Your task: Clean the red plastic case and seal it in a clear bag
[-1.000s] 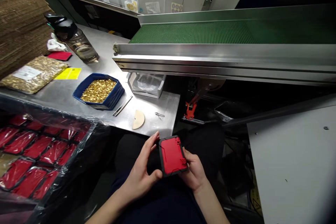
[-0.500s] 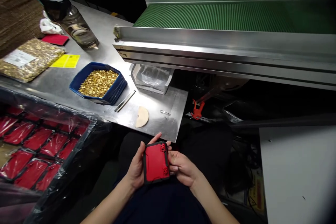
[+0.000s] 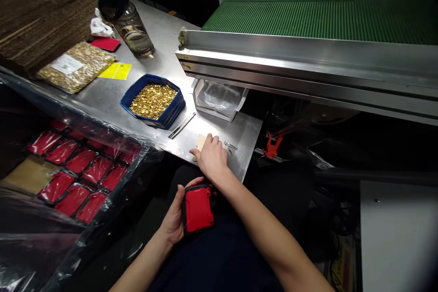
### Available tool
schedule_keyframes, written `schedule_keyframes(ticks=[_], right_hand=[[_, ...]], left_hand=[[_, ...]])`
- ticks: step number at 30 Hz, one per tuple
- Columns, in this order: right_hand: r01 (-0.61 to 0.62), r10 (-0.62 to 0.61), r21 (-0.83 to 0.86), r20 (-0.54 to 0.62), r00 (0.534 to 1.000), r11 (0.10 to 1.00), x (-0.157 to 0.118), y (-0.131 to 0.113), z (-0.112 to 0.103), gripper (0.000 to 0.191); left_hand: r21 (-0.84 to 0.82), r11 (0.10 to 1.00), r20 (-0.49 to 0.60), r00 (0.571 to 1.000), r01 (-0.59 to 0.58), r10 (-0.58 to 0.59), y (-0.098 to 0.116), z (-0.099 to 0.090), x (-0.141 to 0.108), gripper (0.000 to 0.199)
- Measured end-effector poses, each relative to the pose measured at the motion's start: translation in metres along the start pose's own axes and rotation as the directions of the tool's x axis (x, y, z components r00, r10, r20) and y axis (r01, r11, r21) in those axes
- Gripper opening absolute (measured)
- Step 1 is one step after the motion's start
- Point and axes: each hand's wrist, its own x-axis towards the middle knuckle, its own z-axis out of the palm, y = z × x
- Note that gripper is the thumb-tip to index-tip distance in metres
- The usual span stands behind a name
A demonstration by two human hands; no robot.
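Over my lap, my left hand (image 3: 175, 219) is wrapped round a red case with a black rim (image 3: 198, 210), its red face turned up. My right hand (image 3: 212, 157) reaches over the front corner of the metal table, fingers bent on a thin wooden disc (image 3: 201, 140) that it partly covers. Whether it grips the disc cannot be made out. Just right of those fingers lies a small metal tool (image 3: 230, 146). A cutter knife (image 3: 182, 125) rests to the left.
A blue bin (image 3: 167, 116) of gold pieces, a clear bin (image 3: 219, 100) and a bottle (image 3: 133, 32) stand on the metal table (image 3: 164, 61). The green conveyor (image 3: 308, 18) spans the back. Wrapped red cases (image 3: 99, 169) fill a lined box at left.
My right hand has left the red case and moved up and left onto the wooden disc. My left hand still holds the case. The view has shifted left.
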Motion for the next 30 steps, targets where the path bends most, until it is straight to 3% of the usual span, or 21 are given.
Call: schedule_keyframes(ticks=[3,6,9,13,15,17,22,23,25,27,30], right_hand=[[0.040,-0.040,-0.069,-0.008,0.999,0.997,0.011,-0.007,0.019,0.084],[0.100,-0.099,-0.073,0.027,0.995,0.992,0.005,0.010,0.016,0.052],[0.176,-0.175,-0.013,0.081,0.981,0.984,-0.015,0.036,-0.004,0.024],[0.197,-0.210,0.134,0.091,0.974,0.971,-0.062,0.069,-0.045,0.020],[0.115,-0.153,0.286,0.114,0.982,0.951,-0.090,0.084,-0.066,0.022],[-0.010,-0.102,0.437,0.233,0.967,0.899,-0.119,0.095,-0.085,0.023],[-0.312,-0.078,0.640,0.505,0.860,0.703,-0.185,0.106,-0.119,0.035],[-0.327,-0.074,0.614,0.535,0.842,0.718,-0.196,0.106,-0.123,0.034],[-0.271,-0.041,0.459,0.563,0.825,0.846,-0.216,0.104,-0.127,0.026],[-0.133,-0.007,0.240,0.506,0.863,0.962,-0.230,0.102,-0.127,0.017],[0.075,-0.122,0.158,0.312,0.942,0.985,-0.235,0.101,-0.124,0.015]], left_hand=[[0.015,1.000,-0.022,1.000,0.002,-0.002,0.000,0.002,0.003,0.054],[0.017,1.000,-0.005,1.000,0.022,-0.022,0.003,0.005,0.005,0.060],[0.027,0.998,0.001,0.998,0.057,-0.057,0.007,0.008,0.009,0.062],[0.050,0.993,-0.055,0.993,0.103,-0.100,0.012,0.016,0.014,0.057],[0.048,0.989,-0.084,0.987,0.140,-0.136,0.013,0.024,0.012,0.052],[0.018,0.980,-0.079,0.978,0.197,-0.195,0.014,0.034,0.007,0.052],[-0.029,0.951,0.056,0.950,0.309,-0.307,0.006,0.065,-0.018,0.052],[-0.019,0.946,0.072,0.944,0.323,-0.321,0.002,0.069,-0.022,0.052],[0.024,0.942,0.073,0.939,0.336,-0.337,-0.005,0.073,-0.027,0.050],[0.094,0.944,0.031,0.946,0.317,-0.321,-0.011,0.074,-0.027,0.048],[0.194,0.932,-0.039,0.952,0.306,-0.305,-0.016,0.073,-0.021,0.048]])
